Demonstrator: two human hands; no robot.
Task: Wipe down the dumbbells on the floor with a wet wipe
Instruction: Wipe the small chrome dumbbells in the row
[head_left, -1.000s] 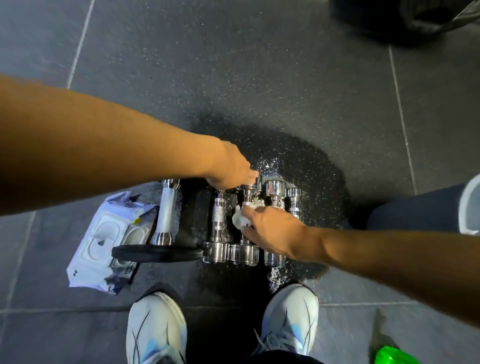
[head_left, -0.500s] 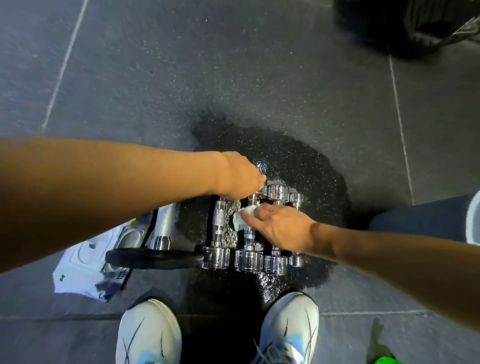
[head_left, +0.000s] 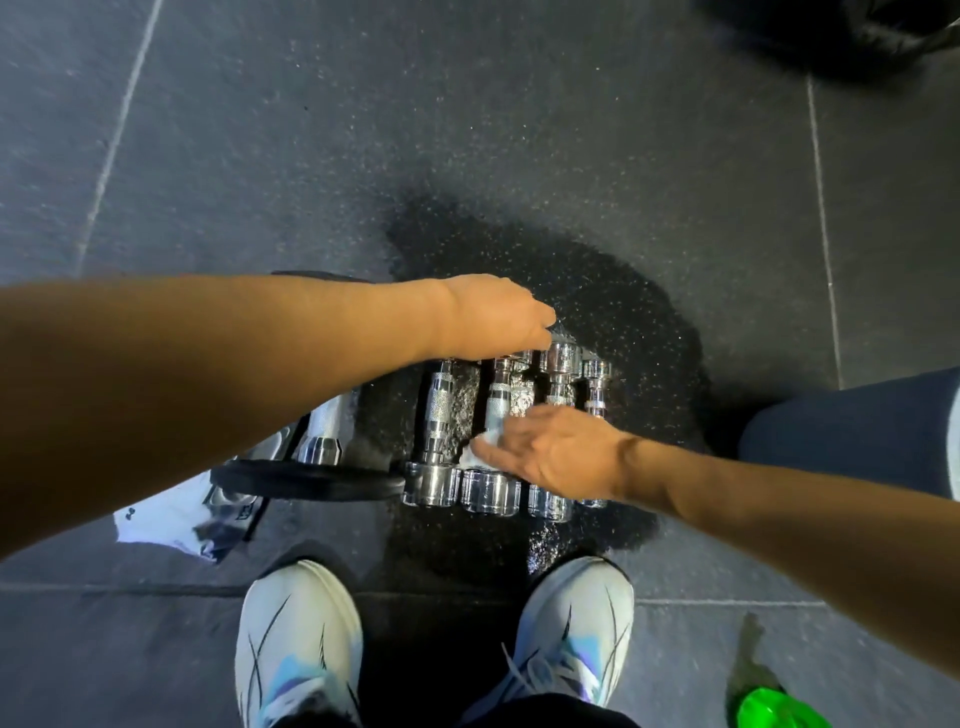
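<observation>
1. On the dark floor (head_left: 467, 130), four shiny dumbbells (head_left: 439, 415) lie side by side in a wet patch, just past the white shoes (head_left: 298, 639).
2. The right hand (head_left: 556, 452) lies over the middle dumbbells. Its fingers press a white wet wipe (head_left: 483, 447) on one handle.
3. The left hand (head_left: 491, 317) rests on the far ends of the dumbbells, fingers curled down. I cannot tell if it grips one.
4. Left of the dumbbells sit a black weight plate (head_left: 311, 480) and a white wipes pack (head_left: 166, 514).
</observation>
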